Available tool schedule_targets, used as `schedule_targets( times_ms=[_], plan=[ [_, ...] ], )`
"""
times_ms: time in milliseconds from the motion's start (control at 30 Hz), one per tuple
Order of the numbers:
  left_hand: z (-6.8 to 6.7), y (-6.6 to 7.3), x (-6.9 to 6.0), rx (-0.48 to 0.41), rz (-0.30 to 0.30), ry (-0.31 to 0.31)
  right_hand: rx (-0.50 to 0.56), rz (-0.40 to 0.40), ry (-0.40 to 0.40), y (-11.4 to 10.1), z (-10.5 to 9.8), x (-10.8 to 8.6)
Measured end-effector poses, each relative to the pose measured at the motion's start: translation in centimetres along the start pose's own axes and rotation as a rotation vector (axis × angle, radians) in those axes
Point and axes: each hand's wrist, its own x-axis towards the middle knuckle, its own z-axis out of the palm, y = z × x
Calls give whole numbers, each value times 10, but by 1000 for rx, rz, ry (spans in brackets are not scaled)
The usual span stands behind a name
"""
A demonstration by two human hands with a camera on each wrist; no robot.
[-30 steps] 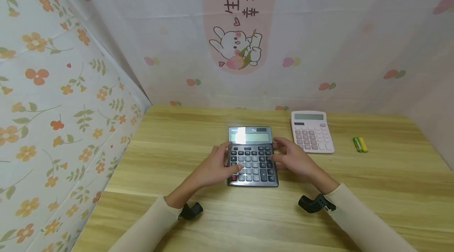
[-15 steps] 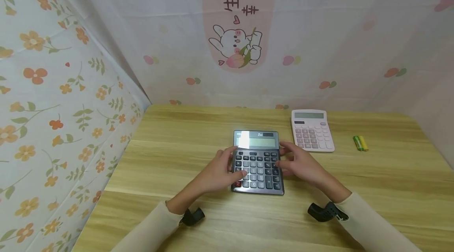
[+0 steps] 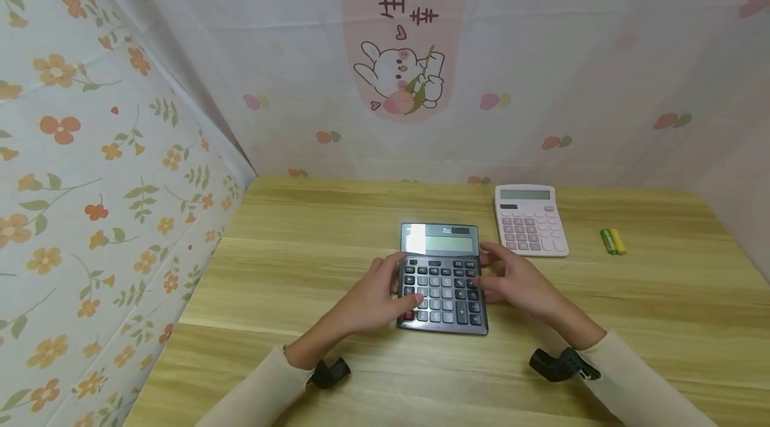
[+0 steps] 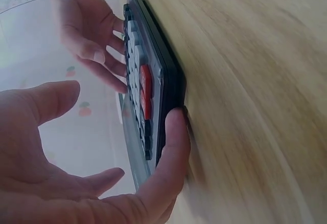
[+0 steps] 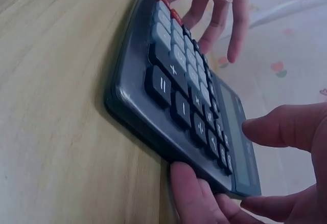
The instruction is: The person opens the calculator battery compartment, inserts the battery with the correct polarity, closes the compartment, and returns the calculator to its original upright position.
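A white cloth with orange flowers (image 3: pixel 78 146) hangs at the far left, beside the wood-grained surface (image 3: pixel 301 233). From the near left comes a cream sleeve (image 3: pixel 265 387) with a black wrist mount (image 3: pixel 329 372). The left hand (image 3: pixel 375 297) has its fingers spread apart, touching the left edge of a dark calculator (image 3: pixel 445 280); its thumb stands clear above the keys. That calculator is face up at the middle of the surface, display to the far side, with glare on the display's left part; whether it lies flat or slightly raised, I cannot tell. A rabbit print (image 3: pixel 403 79) shows on the cloth beyond it. The right hand (image 3: pixel 514 280) has its fingers against the calculator's right edge, thumb apart from them and off the keys. Farther right, near the far edge, lies a pale calculator (image 3: pixel 531 220), then a green battery (image 3: pixel 609 241) just beside a yellow one (image 3: pixel 618 240).
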Motion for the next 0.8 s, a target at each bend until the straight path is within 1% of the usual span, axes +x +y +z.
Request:
schedule_targets(
  times_ms=[100, 200, 367, 467, 533, 700, 800],
  plan=[
    [0, 0, -2, -13, -2, 8, -14, -4, -1, 2, -4, 4],
    [-1, 1, -6, -36, -23, 8, -60, -10, 9, 2, -7, 10],
    [-1, 5, -17, -36, -50, 0, -193, -39, 56, 1, -13, 27],
    [1, 5, -20, 7, -51, -6, -249, -50, 87, -1, -18, 39],
    [3, 5, -21, 71, -54, -2, -267, -49, 97, -1, -21, 46],
    [7, 5, -19, 200, -86, 14, -247, -44, 85, -3, -26, 60],
    [10, 6, -16, 240, -103, 12, -240, -39, 70, -4, -25, 64]
  ],
)
